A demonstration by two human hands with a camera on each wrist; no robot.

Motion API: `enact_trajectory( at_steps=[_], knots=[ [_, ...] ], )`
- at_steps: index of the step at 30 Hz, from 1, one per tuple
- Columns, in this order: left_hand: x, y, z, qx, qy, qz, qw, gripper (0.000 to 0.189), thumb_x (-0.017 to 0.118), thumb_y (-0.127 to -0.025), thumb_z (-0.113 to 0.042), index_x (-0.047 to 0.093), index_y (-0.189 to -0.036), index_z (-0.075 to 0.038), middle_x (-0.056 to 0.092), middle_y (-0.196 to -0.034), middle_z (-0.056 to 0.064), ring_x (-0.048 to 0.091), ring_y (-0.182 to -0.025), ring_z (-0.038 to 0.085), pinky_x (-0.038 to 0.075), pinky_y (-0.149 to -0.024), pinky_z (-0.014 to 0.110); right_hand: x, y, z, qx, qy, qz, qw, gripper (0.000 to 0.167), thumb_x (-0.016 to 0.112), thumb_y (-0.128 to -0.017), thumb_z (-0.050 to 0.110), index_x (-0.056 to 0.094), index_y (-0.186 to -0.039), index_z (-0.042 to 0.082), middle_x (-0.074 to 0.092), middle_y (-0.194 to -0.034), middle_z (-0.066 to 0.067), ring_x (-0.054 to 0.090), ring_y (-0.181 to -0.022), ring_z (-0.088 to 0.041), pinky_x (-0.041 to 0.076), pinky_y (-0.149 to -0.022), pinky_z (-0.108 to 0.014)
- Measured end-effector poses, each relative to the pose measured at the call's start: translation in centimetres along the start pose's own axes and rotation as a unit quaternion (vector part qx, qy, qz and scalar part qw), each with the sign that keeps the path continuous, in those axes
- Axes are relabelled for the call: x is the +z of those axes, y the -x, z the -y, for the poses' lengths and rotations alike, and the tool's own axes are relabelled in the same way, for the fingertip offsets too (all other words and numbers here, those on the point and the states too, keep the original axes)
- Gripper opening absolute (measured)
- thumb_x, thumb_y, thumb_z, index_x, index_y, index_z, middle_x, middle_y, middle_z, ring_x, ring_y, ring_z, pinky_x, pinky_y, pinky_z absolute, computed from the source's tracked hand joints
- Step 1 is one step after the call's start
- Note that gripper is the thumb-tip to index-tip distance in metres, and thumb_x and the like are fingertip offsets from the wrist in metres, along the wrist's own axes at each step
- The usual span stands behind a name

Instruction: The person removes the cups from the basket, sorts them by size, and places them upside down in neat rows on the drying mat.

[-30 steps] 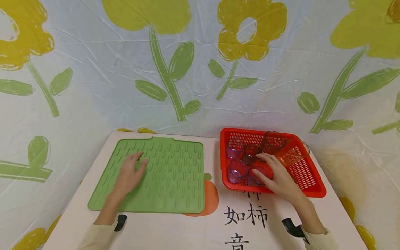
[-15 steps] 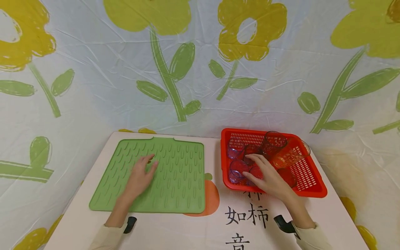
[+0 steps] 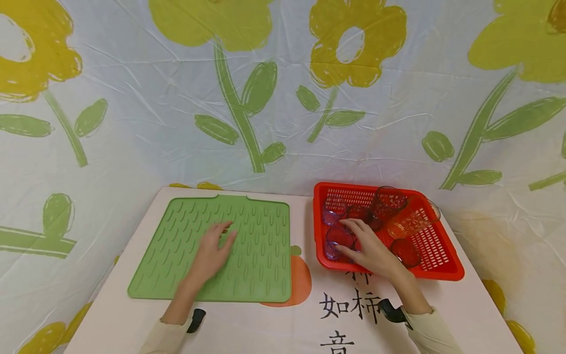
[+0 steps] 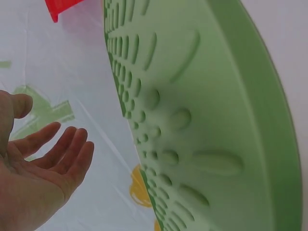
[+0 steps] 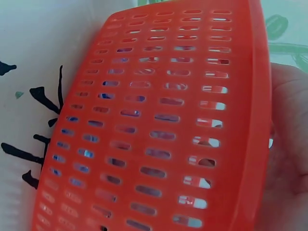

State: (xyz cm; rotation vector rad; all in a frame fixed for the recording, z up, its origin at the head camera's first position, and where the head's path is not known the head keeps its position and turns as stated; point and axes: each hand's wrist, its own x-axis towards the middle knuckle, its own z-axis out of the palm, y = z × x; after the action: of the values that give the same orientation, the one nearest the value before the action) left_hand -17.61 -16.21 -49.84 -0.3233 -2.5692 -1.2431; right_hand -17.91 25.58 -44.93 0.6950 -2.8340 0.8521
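Note:
My left hand (image 3: pixel 213 253) hovers over the green ridged drying mat (image 3: pixel 263 250), holding nothing. In the left wrist view, that hand (image 4: pixel 48 178) shows loosely bent fingers and a thumb held apart. Over the front left of the red plastic basket (image 3: pixel 435 273), my right hand (image 3: pixel 373 251) has thumb and fingers spread near a bluish-purple glass (image 3: pixel 338 240). Another bluish glass (image 3: pixel 334 210) lies behind it. A dark clear glass (image 3: pixel 387 204), an amber tumbler (image 3: pixel 413 216) and a small glass (image 3: pixel 405 252) are farther right. In the right wrist view, the basket wall (image 5: pixel 178 134) hides the fingertips.
The pale table (image 3: pixel 247 329) bears black printed characters (image 3: pixel 349 307) and an orange persimmon print (image 3: pixel 300 280). Behind it hangs a floral cloth (image 3: pixel 283 108). The amber tumbler leans past the basket's back rim.
My left hand has shifted right across the mat. The right hand has moved left within the basket's area, toward the front bluish glass, uncovering the small glass at the right.

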Motion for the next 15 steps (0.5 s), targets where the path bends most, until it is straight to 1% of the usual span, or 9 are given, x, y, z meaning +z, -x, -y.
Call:
enact_trajectory(
  at_steps=[6, 11, 15],
  knots=[
    [0.8, 0.1, -0.8, -0.004, 0.02, 0.014, 0.9997, 0.043, 0.061, -0.106, -0.025, 0.059, -0.14, 0.001, 0.059, -0.131, 0.024, 0.059, -0.117, 0.038, 0.052, -0.092, 0.058, 0.3, -0.4, -0.1, 0.017, 0.001, 0.017, 0.9997, 0.071, 0.083, -0.089, 0.026, 0.05, -0.145, -0.001, 0.052, -0.141, -0.023, 0.052, -0.124, -0.043, 0.05, -0.098, -0.063],
    [1.5, 0.1, -1.4, -0.005, 0.04, 0.019, 0.999, 0.041, 0.061, -0.106, -0.024, 0.059, -0.139, 0.001, 0.059, -0.131, 0.026, 0.059, -0.116, 0.039, 0.051, -0.092, 0.06, 0.6, -0.7, -0.1, 0.02, 0.006, 0.03, 0.9993, 0.074, 0.084, -0.088, 0.027, 0.049, -0.146, -0.002, 0.051, -0.142, -0.024, 0.051, -0.126, -0.044, 0.049, -0.1, -0.063],
    [1.9, 0.1, -1.8, -0.006, 0.046, 0.021, 0.9987, 0.041, 0.061, -0.106, -0.024, 0.059, -0.139, 0.001, 0.06, -0.13, 0.024, 0.059, -0.116, 0.037, 0.052, -0.092, 0.059, 0.8, -0.9, -0.1, 0.019, 0.009, 0.042, 0.9989, 0.079, 0.086, -0.085, 0.028, 0.047, -0.147, -0.002, 0.05, -0.142, -0.025, 0.051, -0.127, -0.044, 0.048, -0.101, -0.063]
  ],
)
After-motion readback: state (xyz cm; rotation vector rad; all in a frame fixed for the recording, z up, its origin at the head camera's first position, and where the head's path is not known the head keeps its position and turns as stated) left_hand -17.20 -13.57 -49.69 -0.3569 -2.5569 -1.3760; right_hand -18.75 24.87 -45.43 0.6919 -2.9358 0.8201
